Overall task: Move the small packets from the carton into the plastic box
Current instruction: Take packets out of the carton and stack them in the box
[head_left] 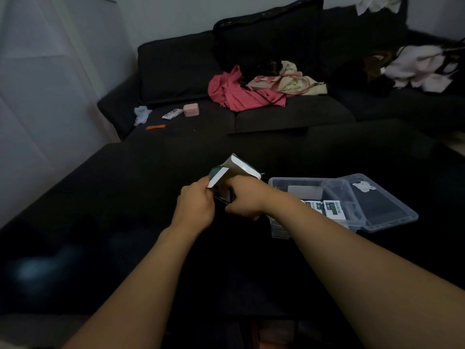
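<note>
Head view. Item one — a small green-and-white cardboard carton (235, 170), flaps open, was held above the dark glossy table (100, 197), just left of the box. The left hand (195, 206) was closed on the carton's white end flap, pinching it between thumb and fingers. The right hand (245, 199) was at the carton's mouth, its fingers curled in around something dark; whether that was a packet could not be told.

Item two — a clear plastic storage box (279, 183), its hinged lid (382, 210) lying open to the right, stood on the table, partly under the right forearm. Several small white-and-green packets (333, 209) already lay inside.

Handling, as judged: packets light, flat, probably slick-skinned and limp — best pinched by an edge or taken in a small stack. Carton thin and crushable; hold by its side walls, not the flap, which could tear.
</note>
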Available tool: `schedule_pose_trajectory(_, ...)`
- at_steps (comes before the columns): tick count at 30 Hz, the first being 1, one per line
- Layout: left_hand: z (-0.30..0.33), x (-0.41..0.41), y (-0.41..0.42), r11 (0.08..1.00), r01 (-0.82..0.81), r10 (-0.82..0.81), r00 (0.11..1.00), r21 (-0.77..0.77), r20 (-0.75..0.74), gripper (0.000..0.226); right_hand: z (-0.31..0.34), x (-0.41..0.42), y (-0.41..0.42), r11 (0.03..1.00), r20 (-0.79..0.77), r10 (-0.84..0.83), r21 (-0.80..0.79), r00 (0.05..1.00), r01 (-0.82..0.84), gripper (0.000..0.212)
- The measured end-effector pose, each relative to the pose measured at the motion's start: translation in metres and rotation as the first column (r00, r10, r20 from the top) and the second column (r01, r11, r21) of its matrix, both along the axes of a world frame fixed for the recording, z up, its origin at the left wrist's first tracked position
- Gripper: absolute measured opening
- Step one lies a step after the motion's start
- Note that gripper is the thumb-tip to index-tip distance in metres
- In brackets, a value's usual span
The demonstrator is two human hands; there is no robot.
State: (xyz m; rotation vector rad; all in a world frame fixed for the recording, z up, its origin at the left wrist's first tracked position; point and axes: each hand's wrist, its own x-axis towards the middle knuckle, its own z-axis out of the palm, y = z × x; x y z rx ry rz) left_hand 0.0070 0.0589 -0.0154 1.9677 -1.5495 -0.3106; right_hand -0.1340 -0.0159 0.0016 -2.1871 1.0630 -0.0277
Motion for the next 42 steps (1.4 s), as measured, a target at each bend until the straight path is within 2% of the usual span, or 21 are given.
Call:
schedule_pose_trajectory(4, 0.001, -0.005, 0.003, 0.990, -0.032, 0.039, 0.998, -0.136, 0.045, 0.030, -0.004, -0.001, 0.004, 0.986, 0.140, -0.070, 0.157, 0.988, 0.048, 0.063)
schedule_pose_trajectory(7, 0.006, -0.009, 0.003, 0.951, -0.013, 0.051, 0.992, -0.308, 0.113, 0.028, -0.005, 0.000, 0.006, 0.964, 0.222, -0.114, 0.262, 0.968, 0.054, 0.059)
schedule_pose_trajectory(10, 0.010, -0.013, 0.002, 0.940, -0.010, 0.077, 0.980, -0.342, 0.183, 0.032, -0.005, -0.004, 0.006, 0.929, 0.274, -0.168, 0.366, 0.947, 0.059, 0.058)
schedule_pose_trajectory(12, 0.011, -0.013, 0.001, 0.937, -0.003, 0.071, 0.980, -0.348, 0.184, 0.033, -0.005, -0.005, 0.006, 0.924, 0.294, -0.181, 0.379, 0.939, 0.059, 0.059)
schedule_pose_trajectory(16, 0.011, -0.011, 0.000, 0.934, -0.012, 0.073, 0.985, -0.357, 0.159, 0.035, -0.004, -0.001, 0.006, 0.941, 0.242, -0.149, 0.333, 0.959, 0.062, 0.064)
schedule_pose_trajectory(20, 0.013, -0.011, 0.002, 0.946, -0.003, 0.063, 0.983, -0.323, 0.175, 0.033, -0.005, 0.001, 0.004, 0.981, 0.211, -0.128, 0.170, 0.969, 0.093, 0.066)
schedule_pose_trajectory(26, 0.010, -0.007, 0.003, 0.944, -0.050, 0.094, 0.988, -0.325, 0.123, 0.033, -0.006, 0.003, 0.006, 0.994, 0.092, -0.074, 0.092, 0.993, 0.066, 0.048)
schedule_pose_trajectory(29, 0.007, -0.007, 0.003, 0.945, -0.082, 0.116, 0.989, -0.317, 0.091, 0.032, -0.005, 0.007, 0.007, 0.988, 0.053, -0.074, 0.140, 0.996, 0.066, 0.039)
schedule_pose_trajectory(32, 0.004, 0.002, 0.001, 0.935, -0.133, 0.147, 0.989, -0.330, 0.019, 0.030, -0.003, 0.009, 0.011, 0.982, 0.085, -0.105, 0.165, 0.991, 0.090, 0.038)
schedule_pose_trajectory(37, -0.003, 0.021, 0.000, 0.935, -0.254, 0.237, 0.967, -0.249, -0.094, 0.028, 0.018, 0.005, 0.014, 0.985, 0.170, -0.111, 0.147, 0.979, 0.086, 0.038)
schedule_pose_trajectory(42, -0.011, 0.035, 0.001, 0.883, -0.409, 0.359, 0.905, -0.230, -0.229, 0.028, 0.028, -0.008, 0.016, 0.991, 0.375, -0.133, 0.043, 0.917, 0.126, 0.028)
